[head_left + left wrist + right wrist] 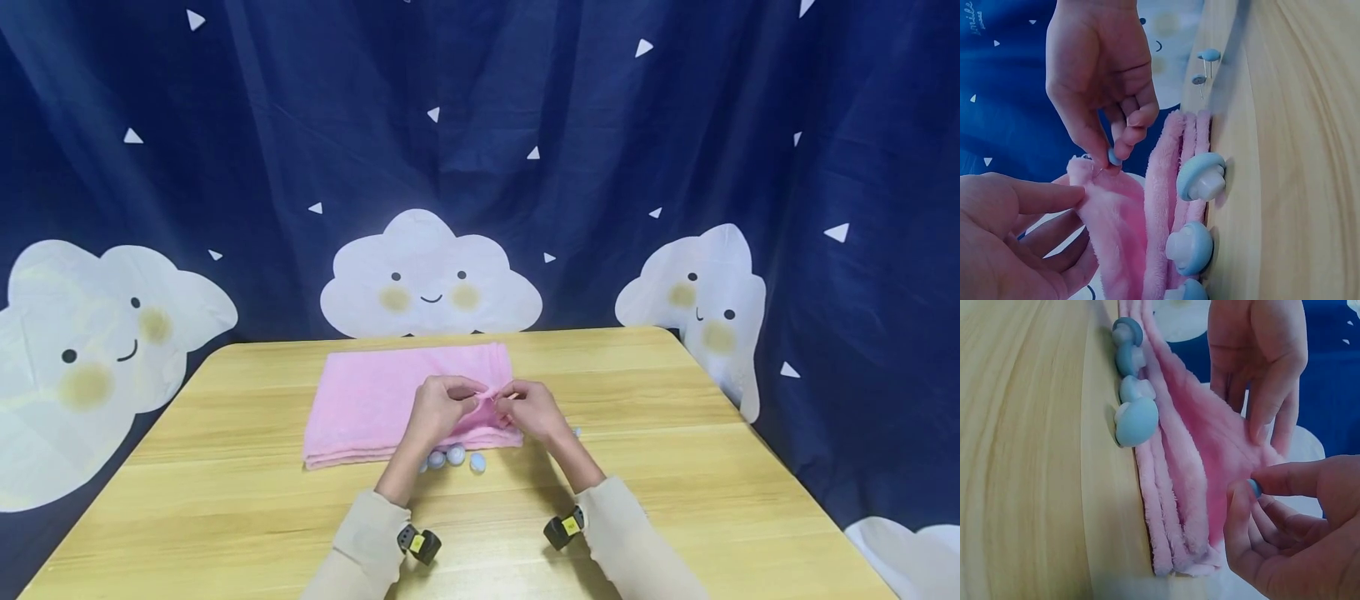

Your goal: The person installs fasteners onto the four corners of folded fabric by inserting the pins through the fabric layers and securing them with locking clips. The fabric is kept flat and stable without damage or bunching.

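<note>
At the three o'clock edge of the folded pink plush blanket [382,396] on the wooden surface [750,517], the left grip [438,412] tightly pinches cloth and the right grip [529,410] a blue-headed pin [1114,157], seemingly mid-pinning, which calls for careful threading.

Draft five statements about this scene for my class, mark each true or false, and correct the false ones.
1. The left hand pinches the pink cloth. True.
2. The cloth lies flat all over. False: part of it is lifted.
3. The right hand pinches a small blue piece. True.
4. The mushroom-shaped pieces sit on top of the cloth. False: they are on the table, beside its near edge.
5. The blue curtain shows smiling clouds. True.
</note>
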`<state>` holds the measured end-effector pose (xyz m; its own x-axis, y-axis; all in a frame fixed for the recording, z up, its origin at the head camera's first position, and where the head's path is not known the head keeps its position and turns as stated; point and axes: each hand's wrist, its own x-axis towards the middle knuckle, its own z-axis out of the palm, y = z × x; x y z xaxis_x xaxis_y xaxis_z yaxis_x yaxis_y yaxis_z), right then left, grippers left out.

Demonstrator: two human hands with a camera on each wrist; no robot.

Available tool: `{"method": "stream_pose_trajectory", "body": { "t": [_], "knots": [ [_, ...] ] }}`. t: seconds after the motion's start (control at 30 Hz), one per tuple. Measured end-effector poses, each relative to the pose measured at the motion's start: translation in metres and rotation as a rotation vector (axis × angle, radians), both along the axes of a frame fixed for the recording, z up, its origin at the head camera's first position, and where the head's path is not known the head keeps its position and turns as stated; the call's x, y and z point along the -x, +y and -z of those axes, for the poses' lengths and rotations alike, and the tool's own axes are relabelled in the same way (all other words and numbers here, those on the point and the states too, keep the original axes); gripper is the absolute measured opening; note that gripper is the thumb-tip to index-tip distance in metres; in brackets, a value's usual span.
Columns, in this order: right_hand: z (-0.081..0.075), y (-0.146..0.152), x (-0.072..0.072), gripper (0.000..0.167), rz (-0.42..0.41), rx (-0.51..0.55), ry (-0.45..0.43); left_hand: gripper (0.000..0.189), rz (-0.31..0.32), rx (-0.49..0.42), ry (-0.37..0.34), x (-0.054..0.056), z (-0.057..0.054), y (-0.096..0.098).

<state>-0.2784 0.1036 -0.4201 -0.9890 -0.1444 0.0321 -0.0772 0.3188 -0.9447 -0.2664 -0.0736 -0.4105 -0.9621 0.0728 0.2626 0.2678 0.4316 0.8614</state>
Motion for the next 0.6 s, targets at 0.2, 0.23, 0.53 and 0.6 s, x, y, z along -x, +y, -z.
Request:
{"method": "stream_pose_trajectory", "body": {
  "t": [0.2,0.23,0.53,0.6],
  "knots": [
    [0.0004,0.0011,0.0013,0.022,-0.071,0.134,-0.109,0.022,0.002,0.048,0.020,-0.0004,0.0011,0.0020],
    [0.0003,0.0014,0.0016,0.026,-0.083,0.148,-0.130,0.023,-0.001,0.061,0.021,-0.0005,0.0010,0.0024],
    [0.0005,-0.0007,0.0023,0.025,-0.100,0.167,-0.207,0.026,-0.009,0.107,-0.008,-0.0012,0.0005,0.0029],
    [0.0003,-0.0014,0.0017,0.020,-0.089,0.173,-0.209,0.025,-0.009,0.108,-0.005,-0.0009,0.0007,0.0029]
  ]
}}
